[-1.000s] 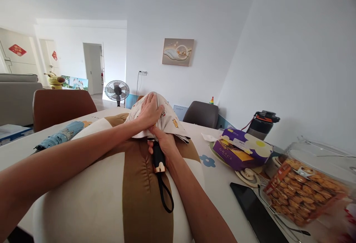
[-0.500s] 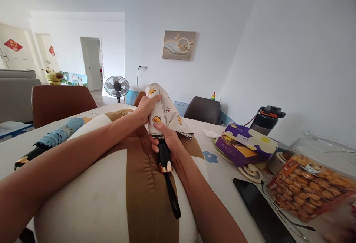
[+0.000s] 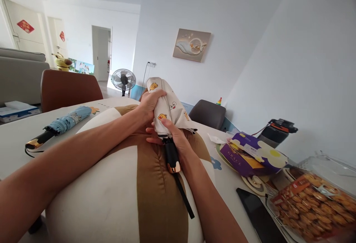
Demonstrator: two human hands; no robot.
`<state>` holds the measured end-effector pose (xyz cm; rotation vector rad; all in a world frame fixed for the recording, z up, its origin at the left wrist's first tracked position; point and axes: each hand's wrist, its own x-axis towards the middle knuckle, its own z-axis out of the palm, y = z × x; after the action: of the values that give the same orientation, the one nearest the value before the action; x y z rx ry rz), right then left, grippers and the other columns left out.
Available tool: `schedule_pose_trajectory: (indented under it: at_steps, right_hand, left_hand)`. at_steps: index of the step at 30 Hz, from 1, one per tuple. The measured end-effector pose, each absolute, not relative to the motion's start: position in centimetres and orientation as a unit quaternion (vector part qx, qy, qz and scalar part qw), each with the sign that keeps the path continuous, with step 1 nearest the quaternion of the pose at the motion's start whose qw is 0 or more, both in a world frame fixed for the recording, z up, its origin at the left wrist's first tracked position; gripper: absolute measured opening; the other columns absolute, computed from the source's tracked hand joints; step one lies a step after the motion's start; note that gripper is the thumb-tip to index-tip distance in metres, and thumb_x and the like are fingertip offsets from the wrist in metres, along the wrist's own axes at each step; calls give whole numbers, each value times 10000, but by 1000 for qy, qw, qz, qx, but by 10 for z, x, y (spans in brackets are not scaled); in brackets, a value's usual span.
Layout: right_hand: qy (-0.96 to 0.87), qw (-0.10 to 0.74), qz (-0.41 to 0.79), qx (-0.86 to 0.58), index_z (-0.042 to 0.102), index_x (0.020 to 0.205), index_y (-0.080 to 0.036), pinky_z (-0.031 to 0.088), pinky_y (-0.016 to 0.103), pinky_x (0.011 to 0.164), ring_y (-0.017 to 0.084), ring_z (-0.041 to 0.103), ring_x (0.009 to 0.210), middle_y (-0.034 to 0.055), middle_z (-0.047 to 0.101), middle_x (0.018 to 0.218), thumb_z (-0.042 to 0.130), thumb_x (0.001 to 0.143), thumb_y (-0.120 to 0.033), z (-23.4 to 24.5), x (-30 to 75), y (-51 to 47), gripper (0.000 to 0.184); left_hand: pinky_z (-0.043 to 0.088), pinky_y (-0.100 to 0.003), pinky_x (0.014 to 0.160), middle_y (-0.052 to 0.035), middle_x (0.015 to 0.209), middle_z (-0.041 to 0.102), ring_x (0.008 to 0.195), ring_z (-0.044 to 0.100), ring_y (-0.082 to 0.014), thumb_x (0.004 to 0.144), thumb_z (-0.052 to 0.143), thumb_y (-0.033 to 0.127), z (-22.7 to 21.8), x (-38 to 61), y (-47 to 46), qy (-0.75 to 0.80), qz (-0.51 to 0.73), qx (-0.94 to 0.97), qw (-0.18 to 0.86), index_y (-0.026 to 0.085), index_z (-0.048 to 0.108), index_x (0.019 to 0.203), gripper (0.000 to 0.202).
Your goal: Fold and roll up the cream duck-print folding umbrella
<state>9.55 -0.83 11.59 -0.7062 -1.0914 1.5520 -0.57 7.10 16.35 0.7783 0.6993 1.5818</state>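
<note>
My left hand point(image 3: 151, 103) is closed round the upper folds of a cream cloth umbrella printed with orange ducks point(image 3: 178, 118), presumably to gather the slack fabric. My right hand point(image 3: 179, 139) curls loosely about its base, thumb on the hem, fingers spread beyond, probably to steady it. The plump cream-and-brown fabric cushion point(image 3: 97, 183) below seems to serve as a prop. The cream cloth umbrella lies between both palms, top toward eleven o'clock, its black, gold-ended handle point(image 3: 171, 152) toward five. A folded light-blue cloth umbrella point(image 3: 72, 120) rests apart at ten o'clock.
</note>
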Motion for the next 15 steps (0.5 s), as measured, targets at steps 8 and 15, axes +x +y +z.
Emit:
schedule_pose_trajectory:
  at_steps: [8,15]
  right_hand:
    - [-418,511,701,-271,643,931,-108,627,335,613,164,659,630,43,661,743,728,732,-287,117,97,-11,281]
    - [-413,585,608,-341,618,964,-115,556,237,411,116,572,443,14,624,665,772,654,-268,116,90,-9,379]
  left_hand:
    - [527,-418,684,-70,628,600,653,605,-237,567,726,260,159,-11,75,197,603,345,692,136,585,912,392]
    - [540,-411,662,-73,660,618,670,625,-251,557,737,263,152,-12,82,224,604,338,686,151,586,909,399]
